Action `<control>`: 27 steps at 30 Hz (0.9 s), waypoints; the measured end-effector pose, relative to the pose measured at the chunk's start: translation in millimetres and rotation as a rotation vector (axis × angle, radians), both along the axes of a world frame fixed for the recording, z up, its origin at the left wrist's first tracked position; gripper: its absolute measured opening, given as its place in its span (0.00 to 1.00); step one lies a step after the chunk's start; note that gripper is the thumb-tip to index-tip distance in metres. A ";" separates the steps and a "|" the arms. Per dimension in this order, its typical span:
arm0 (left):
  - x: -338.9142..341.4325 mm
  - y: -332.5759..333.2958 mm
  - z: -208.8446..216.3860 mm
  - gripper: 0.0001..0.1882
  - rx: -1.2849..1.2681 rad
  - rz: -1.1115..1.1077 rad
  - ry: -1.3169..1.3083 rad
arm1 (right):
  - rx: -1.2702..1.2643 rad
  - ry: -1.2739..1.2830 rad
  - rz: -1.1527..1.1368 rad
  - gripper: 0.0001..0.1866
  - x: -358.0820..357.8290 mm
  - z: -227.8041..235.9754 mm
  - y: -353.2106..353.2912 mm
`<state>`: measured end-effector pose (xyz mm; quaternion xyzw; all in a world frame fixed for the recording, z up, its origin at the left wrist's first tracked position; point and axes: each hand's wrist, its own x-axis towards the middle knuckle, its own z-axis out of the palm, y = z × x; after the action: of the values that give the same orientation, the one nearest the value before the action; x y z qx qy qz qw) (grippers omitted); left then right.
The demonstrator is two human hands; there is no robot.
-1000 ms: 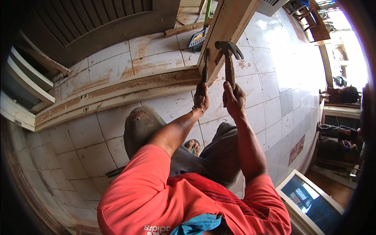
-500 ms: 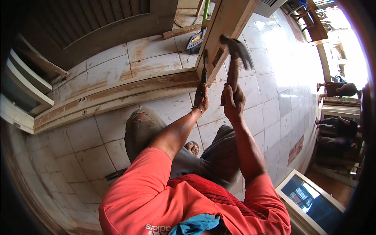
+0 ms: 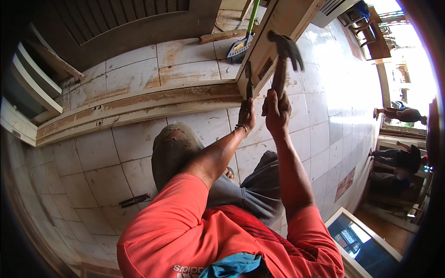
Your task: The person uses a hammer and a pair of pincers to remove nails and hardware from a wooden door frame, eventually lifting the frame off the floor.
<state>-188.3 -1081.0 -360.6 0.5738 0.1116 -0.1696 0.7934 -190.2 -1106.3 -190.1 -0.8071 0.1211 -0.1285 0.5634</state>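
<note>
Dark-headed claw hammer with a wooden handle drew clear of a dark rectangular slot

The right grip was closed around the lower part of the hammer's handle. The left grip was wrapped around the end of a slim, dark, chisel-like tool, which pointed up along the pale painted wooden post, beside the slot.

A second earlier the hammer's head had partly covered that slot; now the slot showed plainly, and the head stood higher, off to the right of the tool. The tool had kept much the same place against the post. By the look of it, this was a gap between blows, with the tool held ready; whether the hammer touched the post could not be told.

Farther out, a long dark hand tool lay on the white tiled floor, less hidden by the red sleeve than before. Beyond the post's foot, the green-handled broom with a grey head rested where it had been.
</note>
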 end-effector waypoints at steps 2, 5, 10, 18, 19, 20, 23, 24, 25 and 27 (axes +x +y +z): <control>-2.0 -0.6 3.0 0.27 0.039 0.059 -0.098 | -0.154 -0.125 -0.010 0.16 1.4 1.5 1.2; -2.9 -1.3 11.7 0.26 -0.015 0.126 -0.054 | -0.246 0.726 -0.050 0.24 7.6 -3.7 -3.6; -3.7 -2.4 8.0 0.27 0.106 0.132 -0.213 | -0.357 0.323 -0.016 0.23 -4.3 -17.0 -16.5; 0.2 -4.9 -16.5 0.29 -0.088 -0.040 0.052 | -0.540 0.507 0.140 0.22 -5.4 -20.4 -31.5; 0.3 -4.6 -14.6 0.28 -0.095 -0.046 0.070 | -0.453 0.519 0.082 0.23 -3.8 -12.4 -30.9; -0.3 -4.4 -11.6 0.29 -0.064 -0.054 0.087 | -0.434 0.492 0.000 0.22 -5.2 -2.2 -29.1; 1.3 -3.8 1.9 0.35 0.210 -0.038 -0.002 | -0.609 0.004 -0.162 0.17 14.4 39.3 -23.9; 4.7 -3.1 6.5 0.37 0.396 0.212 -0.427 | -0.648 -0.034 -0.231 0.22 36.3 56.4 -26.1; 6.3 -0.6 9.8 0.37 0.400 0.210 -0.429 | -0.702 -0.115 -0.271 0.18 61.3 70.0 -28.2; 12.4 6.4 12.8 0.35 0.555 -0.050 -0.230 | -0.882 -0.382 -0.280 0.28 111.5 86.4 -36.9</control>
<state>-175.9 -1074.6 -347.8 0.7868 0.0489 -0.0861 0.6093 -78.7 -1143.2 -103.7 -0.9065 0.0572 -0.3872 0.1581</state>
